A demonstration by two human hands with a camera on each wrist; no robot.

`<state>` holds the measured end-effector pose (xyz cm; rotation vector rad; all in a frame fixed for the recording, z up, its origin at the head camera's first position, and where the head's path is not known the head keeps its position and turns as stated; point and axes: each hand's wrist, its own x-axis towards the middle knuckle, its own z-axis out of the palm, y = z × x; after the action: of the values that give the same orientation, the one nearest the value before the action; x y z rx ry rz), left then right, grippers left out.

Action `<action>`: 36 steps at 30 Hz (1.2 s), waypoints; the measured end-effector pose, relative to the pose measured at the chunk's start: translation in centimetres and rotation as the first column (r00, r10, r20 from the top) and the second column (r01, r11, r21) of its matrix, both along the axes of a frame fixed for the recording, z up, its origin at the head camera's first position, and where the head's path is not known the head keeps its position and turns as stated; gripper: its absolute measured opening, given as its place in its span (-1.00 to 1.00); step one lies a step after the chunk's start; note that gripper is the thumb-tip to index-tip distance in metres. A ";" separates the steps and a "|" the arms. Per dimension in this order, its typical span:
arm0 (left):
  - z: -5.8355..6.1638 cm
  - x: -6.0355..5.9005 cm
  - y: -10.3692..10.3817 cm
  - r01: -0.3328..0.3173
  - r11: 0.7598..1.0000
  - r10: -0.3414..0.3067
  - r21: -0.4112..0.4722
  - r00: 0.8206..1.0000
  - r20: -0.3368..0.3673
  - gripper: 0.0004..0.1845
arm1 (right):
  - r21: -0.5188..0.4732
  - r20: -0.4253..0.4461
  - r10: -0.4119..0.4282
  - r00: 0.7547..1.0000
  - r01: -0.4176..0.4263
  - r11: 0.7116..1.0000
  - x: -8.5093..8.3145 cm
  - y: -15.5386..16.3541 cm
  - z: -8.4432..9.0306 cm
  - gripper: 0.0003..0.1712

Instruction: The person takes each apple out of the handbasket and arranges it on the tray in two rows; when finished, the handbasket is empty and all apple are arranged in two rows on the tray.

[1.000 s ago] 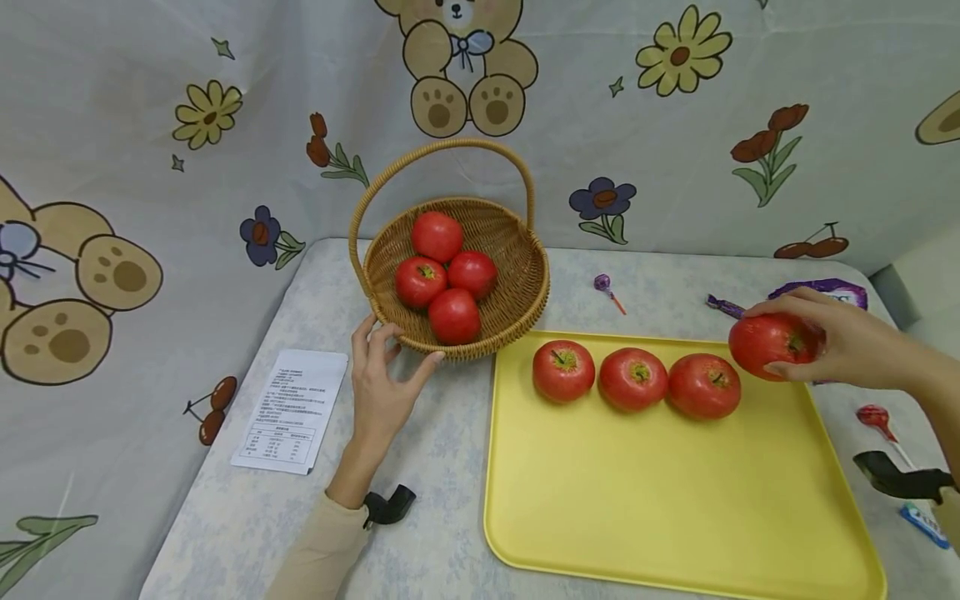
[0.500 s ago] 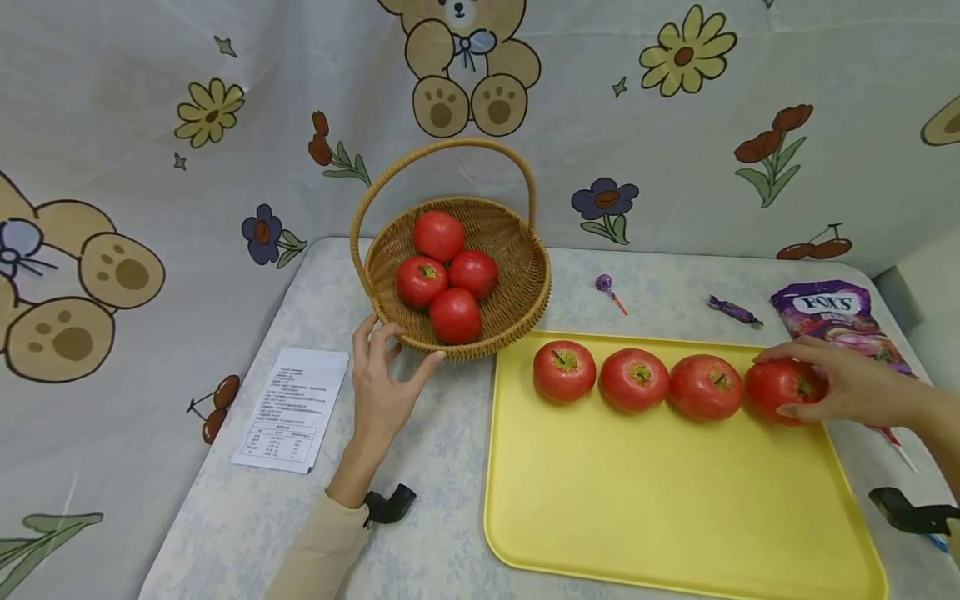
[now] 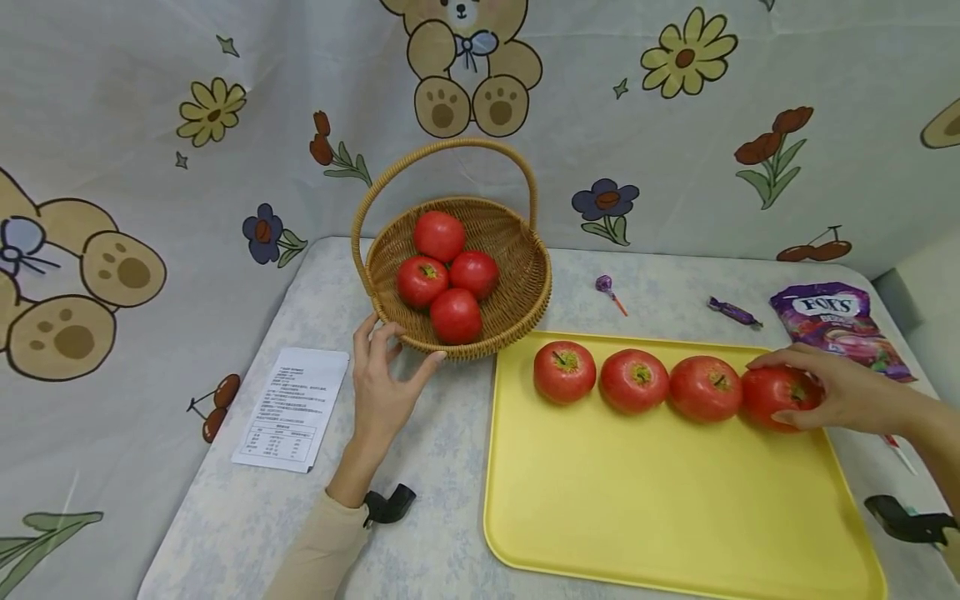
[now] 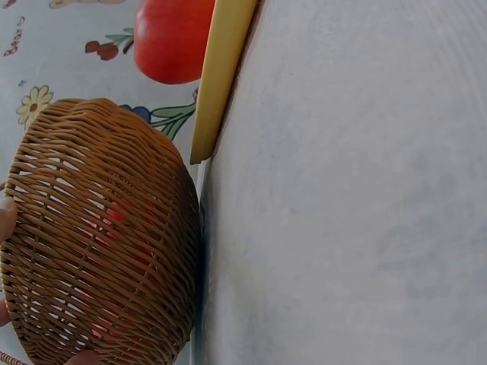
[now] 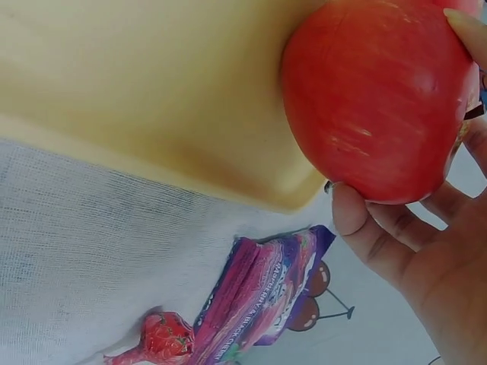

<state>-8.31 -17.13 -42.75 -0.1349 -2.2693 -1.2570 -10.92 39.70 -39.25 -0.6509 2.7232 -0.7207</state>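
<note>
Right hand (image 3: 840,392) grips the fourth apple (image 3: 776,397) seated at the yellow tray's (image 3: 675,517) right rim, touching its neighbour in the row, tray's near half bare, left hand (image 3: 382,383) cupping the wicker basket's (image 3: 517,312) near rim with curled fingers.

The right hand (image 3: 840,392), previously raised beyond the far right corner of the flat yellow plastic tray (image 3: 675,517), now has the round red apple (image 3: 776,398) set down on it, touching the row's third apple (image 3: 705,388).
</note>
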 end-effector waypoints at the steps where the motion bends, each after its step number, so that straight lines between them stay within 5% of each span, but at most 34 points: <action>1: 0.0 0.0 0.0 0.000 1.000 0.000 -0.001 1.000 0.000 -0.38 | -0.004 0.014 -0.003 1.000 0.003 1.000 0.0 0.0 0.0 -0.27; 25: 0.0 0.0 0.0 -0.005 1.000 0.005 -0.015 1.000 0.009 -0.40 | 0.021 0.270 -0.031 0.962 0.027 0.999 -0.4 0.2 0.0 -0.23; 36: 0.1 0.0 0.0 -0.009 1.000 0.009 -0.016 1.000 0.006 -0.40 | 0.036 0.218 -0.027 0.976 0.019 0.999 -0.2 0.2 0.0 -0.20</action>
<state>-8.31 -17.14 -42.70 -0.1266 -2.2828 -1.2358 -11.16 39.87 -39.22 -0.5012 2.5390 -0.7058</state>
